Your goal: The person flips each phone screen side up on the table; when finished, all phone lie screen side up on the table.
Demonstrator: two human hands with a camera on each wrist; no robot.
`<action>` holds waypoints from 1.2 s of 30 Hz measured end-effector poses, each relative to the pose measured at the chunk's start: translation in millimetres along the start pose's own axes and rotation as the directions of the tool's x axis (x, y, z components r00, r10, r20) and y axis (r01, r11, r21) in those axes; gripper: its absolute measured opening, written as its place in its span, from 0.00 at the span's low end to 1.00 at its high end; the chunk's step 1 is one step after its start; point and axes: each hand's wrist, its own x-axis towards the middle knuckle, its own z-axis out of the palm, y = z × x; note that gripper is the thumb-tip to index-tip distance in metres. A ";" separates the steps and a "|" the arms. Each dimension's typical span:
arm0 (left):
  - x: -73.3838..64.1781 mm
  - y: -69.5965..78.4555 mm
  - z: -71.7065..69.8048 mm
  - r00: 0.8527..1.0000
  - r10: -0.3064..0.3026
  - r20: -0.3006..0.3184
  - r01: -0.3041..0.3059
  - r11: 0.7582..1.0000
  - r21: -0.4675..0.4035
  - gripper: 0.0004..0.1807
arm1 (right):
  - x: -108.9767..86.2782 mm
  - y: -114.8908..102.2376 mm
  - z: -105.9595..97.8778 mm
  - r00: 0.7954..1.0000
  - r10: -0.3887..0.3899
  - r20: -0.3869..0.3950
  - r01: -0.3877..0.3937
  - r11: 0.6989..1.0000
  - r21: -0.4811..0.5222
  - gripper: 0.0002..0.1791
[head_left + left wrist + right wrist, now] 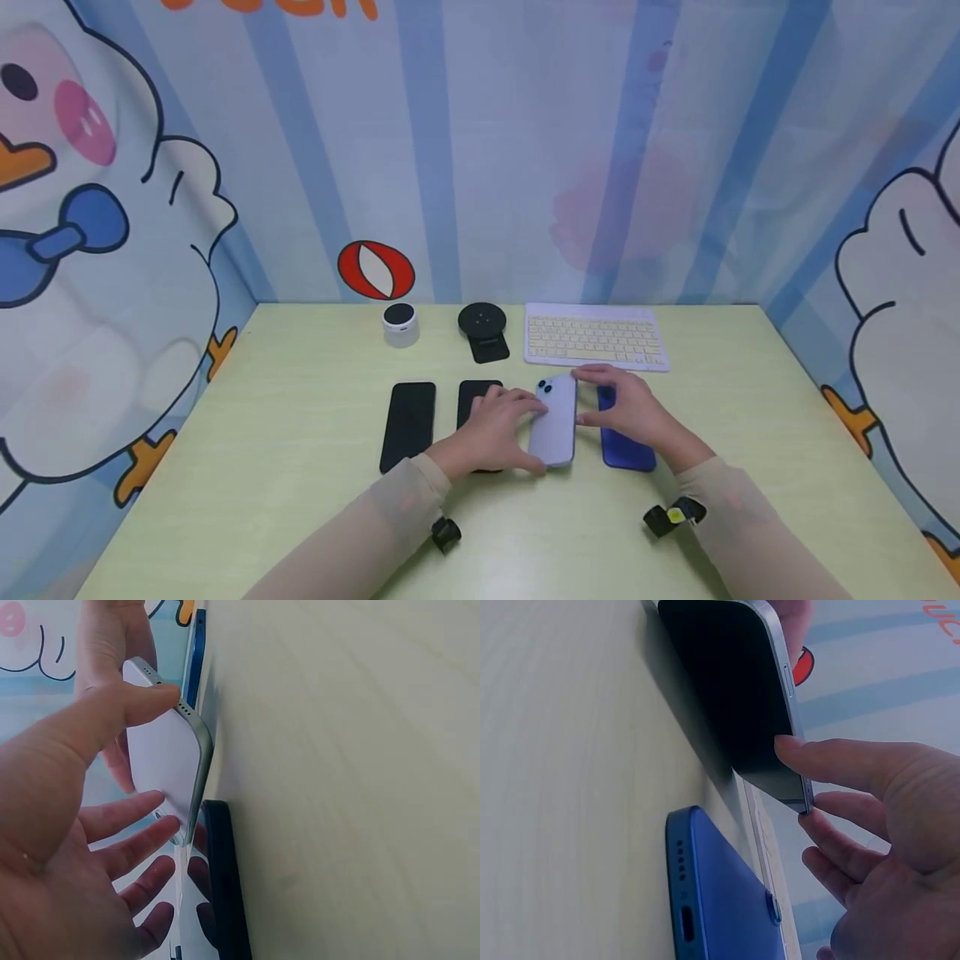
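A lavender phone [553, 421] is tilted with one edge up off the table, its back showing in the head view and its dark screen in the right wrist view. My right hand [622, 406] pinches its raised edge, thumb on the screen side and fingers behind. On the other side, my left hand [491, 429] has fingers spread over the phone's back and its thumb against the bottom edge. Partly beneath the left hand lies a black phone [467, 408]. A blue phone [628, 450] lies face down below the right hand.
Another black phone [407, 427] lies at the left of the row. Behind stand a small white speaker [401, 332], a black round-topped stand [482, 323] and a white keyboard [592, 337]. A printed curtain [495, 150] rises beyond the table's back edge.
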 end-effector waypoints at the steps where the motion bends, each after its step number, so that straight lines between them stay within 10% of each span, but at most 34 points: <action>1: 0.0 0.5 -0.5 1.000 -0.001 0.003 0.001 1.000 -0.010 0.45 | -0.1 -0.3 -0.1 1.000 -0.004 -0.001 0.004 1.000 0.008 0.39; 36: -20.7 -1.6 -27.1 0.998 0.053 -0.017 -0.056 0.970 -0.238 0.48 | 7.8 -31.9 17.3 0.993 -0.114 -0.037 0.118 0.988 0.103 0.38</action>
